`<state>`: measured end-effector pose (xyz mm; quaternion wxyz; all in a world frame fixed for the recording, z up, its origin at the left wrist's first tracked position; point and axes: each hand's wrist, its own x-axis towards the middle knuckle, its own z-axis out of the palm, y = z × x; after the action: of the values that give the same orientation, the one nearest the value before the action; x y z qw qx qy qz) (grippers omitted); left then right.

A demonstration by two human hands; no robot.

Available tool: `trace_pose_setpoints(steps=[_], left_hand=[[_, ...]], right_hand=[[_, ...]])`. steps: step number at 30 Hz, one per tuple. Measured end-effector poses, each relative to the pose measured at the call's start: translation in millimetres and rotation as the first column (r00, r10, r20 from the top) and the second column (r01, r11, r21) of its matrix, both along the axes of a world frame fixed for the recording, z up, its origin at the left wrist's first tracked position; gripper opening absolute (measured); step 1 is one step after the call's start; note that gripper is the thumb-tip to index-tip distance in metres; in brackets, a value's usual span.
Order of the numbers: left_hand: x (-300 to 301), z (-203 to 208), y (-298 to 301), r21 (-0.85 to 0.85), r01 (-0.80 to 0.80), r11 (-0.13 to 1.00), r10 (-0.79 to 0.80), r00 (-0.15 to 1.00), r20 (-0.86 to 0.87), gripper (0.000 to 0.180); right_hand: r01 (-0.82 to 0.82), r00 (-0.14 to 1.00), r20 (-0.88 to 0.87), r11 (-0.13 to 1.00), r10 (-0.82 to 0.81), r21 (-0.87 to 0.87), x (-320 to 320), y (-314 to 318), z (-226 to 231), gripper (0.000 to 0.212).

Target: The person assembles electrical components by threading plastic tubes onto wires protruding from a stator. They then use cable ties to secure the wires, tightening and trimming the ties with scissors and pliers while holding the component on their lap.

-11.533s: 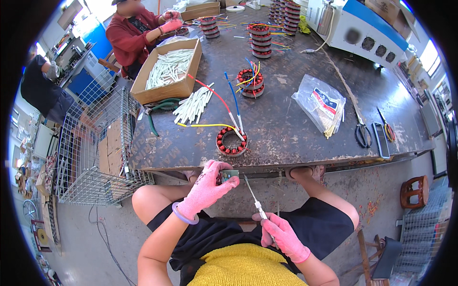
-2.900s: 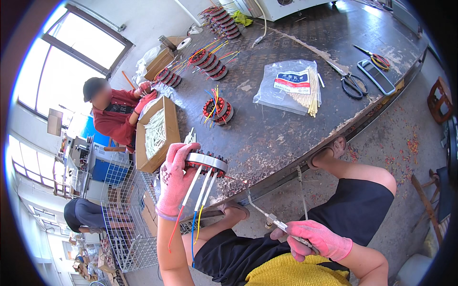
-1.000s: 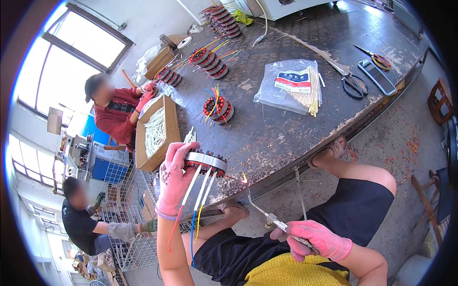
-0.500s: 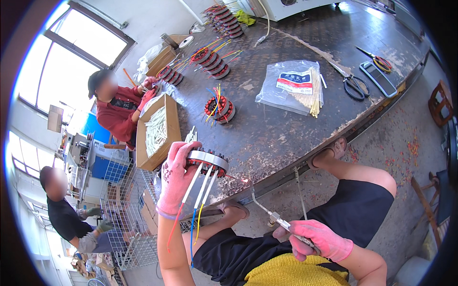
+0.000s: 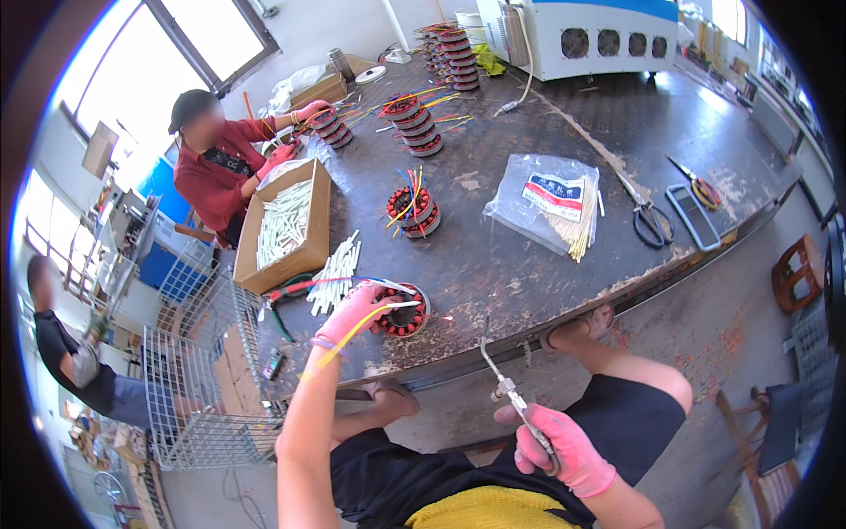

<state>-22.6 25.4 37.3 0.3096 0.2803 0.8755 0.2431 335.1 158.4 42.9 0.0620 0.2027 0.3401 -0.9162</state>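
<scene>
My left hand [image 5: 355, 314], in a pink glove, grips the left side of a motor stator [image 5: 414, 324] with red windings. The stator lies face up at the table's near edge. Its red, blue and yellow wires, with white sleeves at their roots, stretch left over my hand and forearm. Off the table's front edge, my gloved right hand [image 5: 564, 450] is closed around a thin metal torch [image 5: 508, 388], its bent nozzle pointing up and away from me. A small orange glow shows between the stator and the nozzle.
Beside my left hand lie loose white sleeves [image 5: 337, 275], green-handled pliers [image 5: 280, 310] and a cardboard box [image 5: 322, 212] of more sleeves. Further off are another stator [image 5: 421, 220], stacked stators [image 5: 414, 128], a plastic bag [image 5: 520, 198], scissors [image 5: 650, 225] and a phone [image 5: 693, 216]. A co-worker [image 5: 220, 167] sits at left.
My left hand has brought the stator down from a raised, edge-on position to lie on the table. Its wires, which hung down, now lie leftward. The torch stays in my right hand.
</scene>
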Motion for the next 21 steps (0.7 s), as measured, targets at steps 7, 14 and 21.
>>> trace_pose_setpoints(steps=[7,14,21], left_hand=[[3,-46,-52,0.175,0.234,0.956,0.078,0.373,-0.924,0.032],[183,-11,-41,0.343,-0.313,0.886,0.012,0.754,0.657,0.048],[206,-28,-32,0.394,-0.555,0.733,-0.17,0.412,0.895,0.038]], right_hand=[[-0.018,1.0,0.017,0.994,0.016,0.106,-8,-6,6,0.05],[-0.045,0.999,-0.016,0.993,0.047,0.105,-14,-15,-7,0.049],[-0.042,0.998,-0.029,0.984,0.048,0.174,-13,-23,-1,0.052]])
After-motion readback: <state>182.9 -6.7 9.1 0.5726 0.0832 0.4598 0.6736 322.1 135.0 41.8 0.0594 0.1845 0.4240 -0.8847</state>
